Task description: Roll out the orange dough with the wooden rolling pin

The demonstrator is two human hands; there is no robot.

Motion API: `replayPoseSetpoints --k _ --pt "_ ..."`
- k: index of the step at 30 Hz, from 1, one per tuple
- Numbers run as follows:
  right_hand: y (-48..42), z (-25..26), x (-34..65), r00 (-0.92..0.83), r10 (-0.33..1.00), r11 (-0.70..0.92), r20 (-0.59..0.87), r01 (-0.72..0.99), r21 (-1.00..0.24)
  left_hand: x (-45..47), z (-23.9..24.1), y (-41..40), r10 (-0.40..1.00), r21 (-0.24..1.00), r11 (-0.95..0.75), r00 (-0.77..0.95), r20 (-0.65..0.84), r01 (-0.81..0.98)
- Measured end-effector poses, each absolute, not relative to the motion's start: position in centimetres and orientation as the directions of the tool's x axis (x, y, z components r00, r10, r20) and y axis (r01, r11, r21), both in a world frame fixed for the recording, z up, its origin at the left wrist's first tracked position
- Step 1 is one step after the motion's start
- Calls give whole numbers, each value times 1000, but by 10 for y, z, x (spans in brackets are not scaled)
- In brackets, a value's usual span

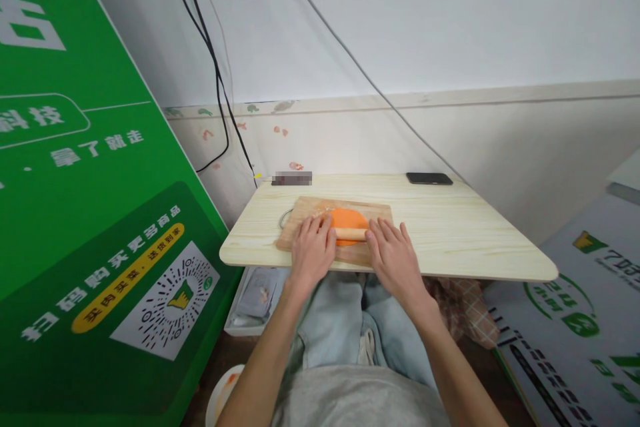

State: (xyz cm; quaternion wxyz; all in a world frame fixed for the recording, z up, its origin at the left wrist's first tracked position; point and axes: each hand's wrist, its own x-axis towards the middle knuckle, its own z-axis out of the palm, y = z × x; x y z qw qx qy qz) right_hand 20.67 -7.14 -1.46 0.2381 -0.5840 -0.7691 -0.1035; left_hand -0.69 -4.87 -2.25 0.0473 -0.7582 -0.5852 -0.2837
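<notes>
A flat piece of orange dough (349,219) lies on a wooden cutting board (310,210) on a light wooden table (450,233). A wooden rolling pin (351,234) lies across the dough's near edge. My left hand (313,250) rests palm down on the pin's left end, fingers stretched flat. My right hand (395,257) presses palm down on the pin's right end, its fingers flat too. Both ends of the pin are hidden under my palms.
A black phone (429,178) lies at the table's back right, near the wall. A big green sign (90,213) leans at the left, white and green boards (585,307) at the right. Cables (215,67) hang down the wall. A white box (255,300) sits under the table.
</notes>
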Motion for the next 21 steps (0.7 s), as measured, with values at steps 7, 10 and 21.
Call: replayPoseSetpoints --k 7,10,21 --pt "-97 -29 212 -198 817 322 542 936 -143 -8 -32 -79 852 266 -299 131 507 916" --pt "-78 -25 212 -215 835 323 507 937 -135 -5 -27 -64 870 251 -261 114 480 932" --pt "37 18 207 -187 961 215 203 968 -125 5 12 52 954 224 -168 100 284 960"
